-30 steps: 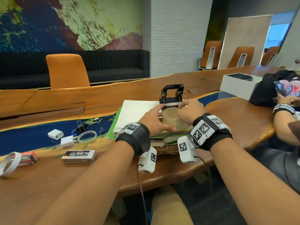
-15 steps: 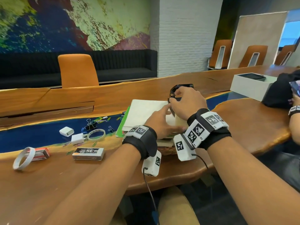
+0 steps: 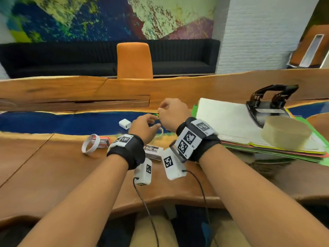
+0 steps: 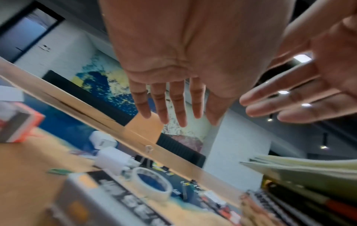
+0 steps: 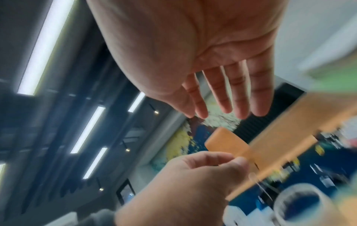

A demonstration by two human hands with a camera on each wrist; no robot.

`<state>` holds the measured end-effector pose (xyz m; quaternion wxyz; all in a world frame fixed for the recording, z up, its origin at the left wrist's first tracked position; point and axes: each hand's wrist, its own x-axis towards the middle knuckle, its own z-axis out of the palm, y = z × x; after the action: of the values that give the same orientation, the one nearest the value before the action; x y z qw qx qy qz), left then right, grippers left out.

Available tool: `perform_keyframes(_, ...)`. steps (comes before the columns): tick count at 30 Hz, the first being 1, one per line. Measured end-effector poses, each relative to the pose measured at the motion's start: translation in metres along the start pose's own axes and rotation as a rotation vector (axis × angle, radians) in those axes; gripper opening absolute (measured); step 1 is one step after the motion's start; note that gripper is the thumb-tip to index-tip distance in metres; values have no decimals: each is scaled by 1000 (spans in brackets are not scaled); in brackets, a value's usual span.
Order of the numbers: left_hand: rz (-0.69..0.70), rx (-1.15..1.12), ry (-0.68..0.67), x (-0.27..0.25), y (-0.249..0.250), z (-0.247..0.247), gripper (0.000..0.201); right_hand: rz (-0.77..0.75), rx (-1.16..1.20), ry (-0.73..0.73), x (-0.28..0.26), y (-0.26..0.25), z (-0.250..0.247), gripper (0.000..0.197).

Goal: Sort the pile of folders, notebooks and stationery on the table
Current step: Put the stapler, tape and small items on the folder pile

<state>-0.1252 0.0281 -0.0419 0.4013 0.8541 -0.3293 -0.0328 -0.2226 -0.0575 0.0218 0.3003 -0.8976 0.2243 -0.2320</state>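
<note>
Above the scattered clips (image 3: 156, 115), left hand (image 3: 144, 126) and right hand (image 3: 173, 114), fingers (image 4: 178, 107) seemingly extended, both empty

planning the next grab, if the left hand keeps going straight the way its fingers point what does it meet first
Probably the clear tape roll lying flat on the blue strip, just ahead of the left hand, with the white charger a little to its left. Depth is unclear, and the hand seems above the table, so it may pass over.
</note>
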Motion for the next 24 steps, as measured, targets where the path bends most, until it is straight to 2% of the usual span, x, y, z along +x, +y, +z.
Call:
perform_keyframes(4, -195, 191, 70, 8, -60, -5, 32, 87, -124, -250, 17, 10, 51, 18)
perform_keyframes(6, -312, 356, 147, 9, -82, -12, 38, 111, -172, -310, 23, 18, 71, 21)
perform_keyframes(8, -435, 450, 254, 9, -104, -23, 53, 121, -205, -356, 29, 21, 88, 22)
perform_keyframes(11, -594, 416, 380, 5, -137, -34, 64, 128, -234, -385, 34, 24, 105, 19)
perform_keyframes(14, -675, 270, 416, 2, -157, -43, 44, 179, -279, -371, 40, 33, 116, 8)
perform_keyframes(15, -665, 260, 413, 2, -160, -47, 36, 208, -299, -365, 41, 38, 119, 6)
perform_keyframes(17, -602, 316, 387, 2, -157, -53, 27, 246, -364, -376, 41, 47, 120, 18)
perform_keyframes(21, -391, 304, 433, 4, -144, -57, 24, 205, -438, -450, 43, 59, 119, 33)
perform_keyframes(24, -295, 249, 413, 7, -131, -53, 20, 155, -425, -424, 49, 56, 121, 27)
